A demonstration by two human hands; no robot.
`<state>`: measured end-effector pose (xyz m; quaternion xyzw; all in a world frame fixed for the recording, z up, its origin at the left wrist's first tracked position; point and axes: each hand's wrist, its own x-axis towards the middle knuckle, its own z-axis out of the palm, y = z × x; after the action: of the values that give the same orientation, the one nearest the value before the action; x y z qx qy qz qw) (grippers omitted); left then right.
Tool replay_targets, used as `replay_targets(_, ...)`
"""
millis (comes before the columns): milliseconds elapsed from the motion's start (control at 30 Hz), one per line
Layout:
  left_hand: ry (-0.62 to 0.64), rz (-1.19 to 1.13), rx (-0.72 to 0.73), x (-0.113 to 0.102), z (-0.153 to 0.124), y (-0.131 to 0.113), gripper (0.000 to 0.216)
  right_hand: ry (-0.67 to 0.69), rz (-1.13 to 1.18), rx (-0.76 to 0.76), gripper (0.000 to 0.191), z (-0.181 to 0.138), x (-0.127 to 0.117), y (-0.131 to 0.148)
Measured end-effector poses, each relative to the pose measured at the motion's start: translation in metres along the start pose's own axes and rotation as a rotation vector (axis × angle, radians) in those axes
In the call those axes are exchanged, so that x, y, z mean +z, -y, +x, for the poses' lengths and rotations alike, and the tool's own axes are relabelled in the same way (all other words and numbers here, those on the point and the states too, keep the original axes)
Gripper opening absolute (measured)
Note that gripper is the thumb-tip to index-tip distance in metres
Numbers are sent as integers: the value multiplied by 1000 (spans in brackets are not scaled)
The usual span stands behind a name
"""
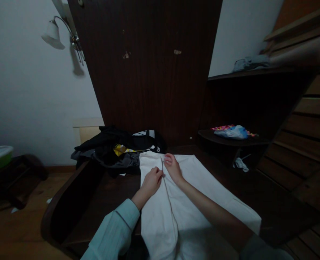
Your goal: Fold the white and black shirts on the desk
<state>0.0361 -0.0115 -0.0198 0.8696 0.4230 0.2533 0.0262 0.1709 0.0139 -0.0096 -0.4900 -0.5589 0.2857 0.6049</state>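
Observation:
A white garment (203, 180) lies spread on a dark wooden surface, one side folded over so that a raised edge runs lengthwise. My left hand (152, 181) rests on the folded part, its fingers curled and pinching the cloth at that edge. Just beyond it, my right hand (173, 169) has its fingertips closed on the same fold near the garment's far end. The two hands are close together but apart. Shadow and my right forearm hide part of the near cloth, and its exact kind of garment cannot be made out.
Dark clothes (108, 144) with a yellow patch are heaped behind on the left. A tall dark panel (149, 72) rises at the back. To the right, a corner shelf (231, 142) holds a blue-white plastic package (231, 132). The surface has a raised curved edge (59, 202) on the left.

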Motion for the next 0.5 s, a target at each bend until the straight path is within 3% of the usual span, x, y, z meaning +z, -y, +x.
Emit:
replay_targets(133,-77,-98,-111,-8,-1,-3,20,174,-43,52,16,-34,-16,11)
replay_targets(367,-200,-286,-208,-15,-2,-5,22,652,158,521,41,-82,-36,22)
replay_targets(500,-258,-296,-251,-16,-2,-5,20,703,204,590,44,-96,-40,27)
